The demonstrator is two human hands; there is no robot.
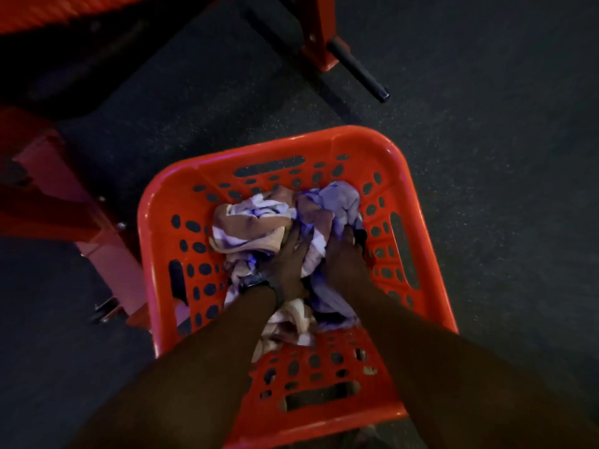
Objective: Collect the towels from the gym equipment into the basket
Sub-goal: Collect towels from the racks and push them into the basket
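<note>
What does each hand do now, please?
Left hand: open, fingers pressing on the towels in the basket.
Right hand: on the towels too; grip cannot be told.

No readable text, labels, brands or numbers anywhere; frame dim and blurred.

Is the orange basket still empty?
No, crumpled towels fill the bottom of the basket, and both hands, left and right, press into them.
</note>
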